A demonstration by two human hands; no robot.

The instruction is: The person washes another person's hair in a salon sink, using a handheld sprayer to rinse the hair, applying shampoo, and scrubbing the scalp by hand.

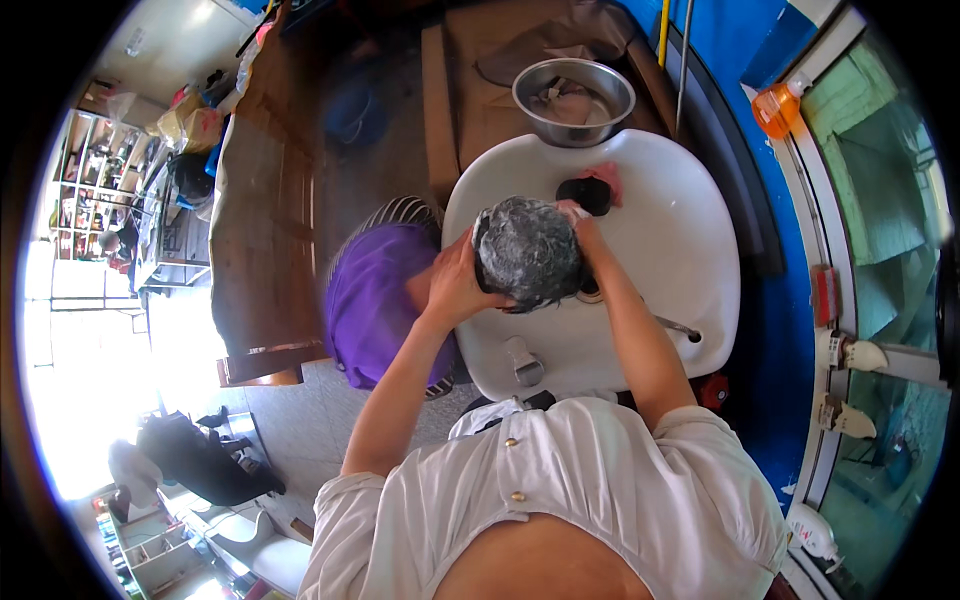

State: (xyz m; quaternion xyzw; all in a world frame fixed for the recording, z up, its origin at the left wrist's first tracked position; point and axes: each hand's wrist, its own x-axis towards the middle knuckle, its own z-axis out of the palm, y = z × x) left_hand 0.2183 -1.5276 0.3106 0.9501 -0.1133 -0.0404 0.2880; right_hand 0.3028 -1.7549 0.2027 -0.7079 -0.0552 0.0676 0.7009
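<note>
A person's head with dark hair covered in white lather (528, 250) leans over the white shampoo basin (690, 240). My left hand (457, 280) cups the near left side of the head, its thumb pressed on the hair and its fingers along the side. On the far right side, my right hand (578, 217) holds the head, its fingertips partly hidden by hair and foam. The person's shoulders are wrapped in a purple cape (380, 300), left of the basin. A black round object (585, 196) and a pink cloth (608, 180) lie in the basin beyond my right hand.
A metal bowl (573, 105) stands at the basin's far rim. The basin's tap lever (524, 362) sits at the near side, with a metal spout (678, 327) to the right. An orange pump bottle (778, 107) is by the window. A brown panel (265, 220) stands at left.
</note>
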